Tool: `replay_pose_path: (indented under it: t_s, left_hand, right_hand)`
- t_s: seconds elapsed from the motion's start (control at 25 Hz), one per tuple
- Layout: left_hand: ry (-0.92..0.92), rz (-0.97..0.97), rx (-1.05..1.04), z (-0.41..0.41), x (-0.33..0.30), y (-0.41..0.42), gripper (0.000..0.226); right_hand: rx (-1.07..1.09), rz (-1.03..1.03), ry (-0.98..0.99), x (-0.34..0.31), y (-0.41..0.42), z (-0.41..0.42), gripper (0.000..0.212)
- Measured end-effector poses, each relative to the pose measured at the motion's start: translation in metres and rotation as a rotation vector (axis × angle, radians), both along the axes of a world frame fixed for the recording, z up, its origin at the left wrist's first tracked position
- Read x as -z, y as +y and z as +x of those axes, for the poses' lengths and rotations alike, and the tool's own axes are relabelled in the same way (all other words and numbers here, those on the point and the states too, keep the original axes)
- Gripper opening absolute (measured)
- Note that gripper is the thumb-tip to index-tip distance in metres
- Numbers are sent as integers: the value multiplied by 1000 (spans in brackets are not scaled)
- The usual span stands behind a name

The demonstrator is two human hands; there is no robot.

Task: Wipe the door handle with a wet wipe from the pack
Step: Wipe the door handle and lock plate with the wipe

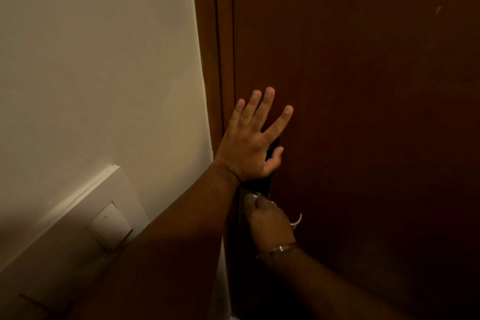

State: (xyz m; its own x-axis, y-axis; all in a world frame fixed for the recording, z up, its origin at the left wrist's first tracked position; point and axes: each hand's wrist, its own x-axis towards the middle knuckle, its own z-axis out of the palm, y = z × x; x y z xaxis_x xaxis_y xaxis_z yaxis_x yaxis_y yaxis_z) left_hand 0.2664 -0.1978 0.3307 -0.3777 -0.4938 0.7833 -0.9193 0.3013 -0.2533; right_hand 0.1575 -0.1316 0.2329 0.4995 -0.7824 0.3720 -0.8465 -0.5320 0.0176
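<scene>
My left hand lies flat against the dark brown door, fingers spread, its palm over the top of a black lock plate. Just below, my right hand is closed around a white wet wipe, pressing it against the door handle, which is hidden under the hand. Only small white edges of the wipe show beside the fingers. A metal bracelet sits on my right wrist. The pack of wipes is not in view.
A cream wall fills the left side, with a white switch plate low on it. The brown door frame runs between wall and door. The light is dim.
</scene>
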Motion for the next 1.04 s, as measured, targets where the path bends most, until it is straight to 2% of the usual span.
replay_pose_path:
  t_s: [0.16,0.4,0.48,0.6,0.76,0.84,0.92,1.04]
  left_hand:
    - [1,-6,-4,0,-1,0,81]
    - [-2,4,-20,-2,-2,3,80]
    - [0,6,-24,-1,-2,3,80]
    - [-1,10,-26,-1,-3,3,81]
    - [-1,6,-18,-1,-2,2,81]
    - [-6,5,-14,-1,-2,1,80]
    - [-9,2,-19,-1,-2,2,79]
    - [-3,8,-19,-1,-2,3,79]
  right_hand:
    - [59,47,-44,0,1,10,31]
    - [-198,-68,91,15,4,-66,25]
    - [-218,-123,142,9,0,-84,24]
    - [-163,-193,210,5,-6,-48,22]
    - [-81,-65,13,8,-1,3,17]
    - [-133,-19,-8,14,-3,-28,21]
    - [-279,-53,72,16,-13,-76,26]
    - [-415,-85,177,4,-29,-116,21]
